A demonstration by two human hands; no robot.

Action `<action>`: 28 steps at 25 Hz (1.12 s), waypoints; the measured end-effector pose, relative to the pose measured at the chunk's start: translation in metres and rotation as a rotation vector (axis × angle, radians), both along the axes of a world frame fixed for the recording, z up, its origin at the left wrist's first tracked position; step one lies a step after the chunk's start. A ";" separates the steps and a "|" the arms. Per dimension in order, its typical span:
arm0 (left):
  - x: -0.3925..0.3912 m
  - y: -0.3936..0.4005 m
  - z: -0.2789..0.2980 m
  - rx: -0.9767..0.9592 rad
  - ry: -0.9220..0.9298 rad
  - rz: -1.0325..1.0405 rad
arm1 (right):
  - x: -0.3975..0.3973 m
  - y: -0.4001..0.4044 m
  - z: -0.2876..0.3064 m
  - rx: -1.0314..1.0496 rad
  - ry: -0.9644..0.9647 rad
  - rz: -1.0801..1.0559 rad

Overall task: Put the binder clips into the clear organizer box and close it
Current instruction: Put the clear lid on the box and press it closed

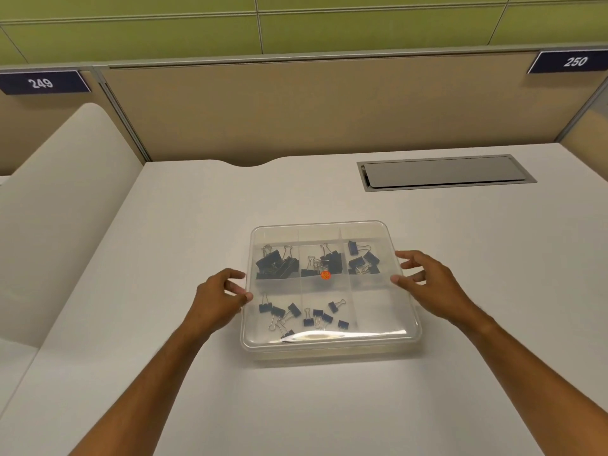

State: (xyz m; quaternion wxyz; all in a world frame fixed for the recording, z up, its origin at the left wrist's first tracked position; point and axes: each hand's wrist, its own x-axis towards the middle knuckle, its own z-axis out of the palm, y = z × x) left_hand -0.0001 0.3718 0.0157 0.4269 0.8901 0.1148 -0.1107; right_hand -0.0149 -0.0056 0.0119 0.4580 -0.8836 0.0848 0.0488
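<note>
The clear organizer box sits on the white desk with its lid on. Through the lid I see several dark binder clips spread over five of its compartments; the near right one holds none. An orange sticker marks the lid's middle. My left hand is at the box's left edge, its loosely curled fingertips touching the lid rim. On the opposite side, my right hand has spread, nearly straight fingers whose tips touch the rim.
The white desk carries a grey cable hatch at the back right. Tan partition panels close off the far side, with number plates 249 and 250. A white divider rises on the left.
</note>
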 end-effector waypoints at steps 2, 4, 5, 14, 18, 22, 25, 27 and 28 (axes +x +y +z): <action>0.005 -0.001 -0.003 -0.045 0.080 0.014 | 0.016 0.001 -0.005 0.013 0.024 -0.120; 0.010 -0.002 -0.003 -0.085 0.146 0.027 | 0.029 -0.003 -0.008 0.059 0.101 -0.157; 0.012 -0.002 -0.002 -0.106 0.182 0.031 | 0.034 -0.004 -0.007 0.101 0.156 -0.149; 0.091 -0.005 0.008 -0.305 0.165 0.082 | 0.051 -0.006 -0.007 0.121 0.305 -0.114; 0.132 -0.022 -0.007 -0.338 0.149 0.282 | 0.054 -0.007 -0.007 0.102 0.345 -0.095; 0.142 -0.027 -0.015 -0.333 0.164 0.302 | 0.061 -0.015 0.002 0.107 0.434 -0.030; 0.144 -0.025 -0.017 -0.347 0.162 0.319 | 0.080 -0.013 0.008 0.156 0.368 -0.054; 0.145 -0.025 -0.019 -0.344 0.158 0.323 | 0.099 -0.005 0.006 0.232 0.260 -0.167; 0.145 -0.024 -0.020 -0.331 0.151 0.321 | 0.110 0.000 0.002 0.258 0.225 -0.227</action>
